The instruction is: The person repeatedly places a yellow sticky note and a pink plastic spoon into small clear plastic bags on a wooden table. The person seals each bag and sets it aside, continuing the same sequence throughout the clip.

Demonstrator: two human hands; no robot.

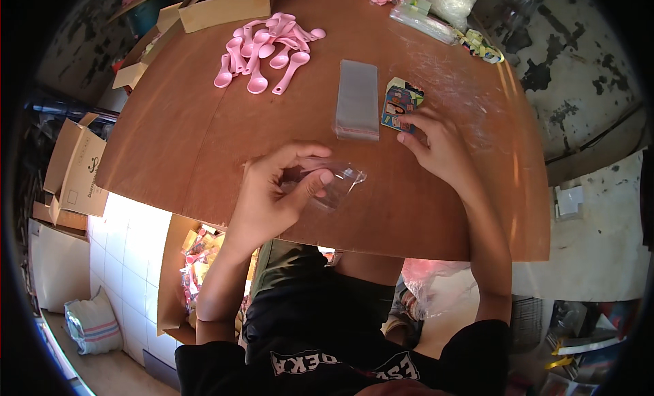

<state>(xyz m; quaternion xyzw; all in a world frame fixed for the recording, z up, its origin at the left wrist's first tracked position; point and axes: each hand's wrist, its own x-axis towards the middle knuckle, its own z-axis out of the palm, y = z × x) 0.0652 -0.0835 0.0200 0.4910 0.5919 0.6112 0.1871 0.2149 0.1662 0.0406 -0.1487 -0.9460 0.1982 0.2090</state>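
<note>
A clear plastic bag (327,183) lies near the brown surface's (170,144) front edge, pinched in the left hand (272,195), long axis slanting up-right; the mouth cannot be told. The right hand (436,147) fingers press a printed card (402,104). Holding the bag's mouth wide would likely help.

Clear plastic sleeve (332,181) mid-table, stack of clear sleeves (357,99) beyond, colourful printed cards (401,104) beside the stack
</note>
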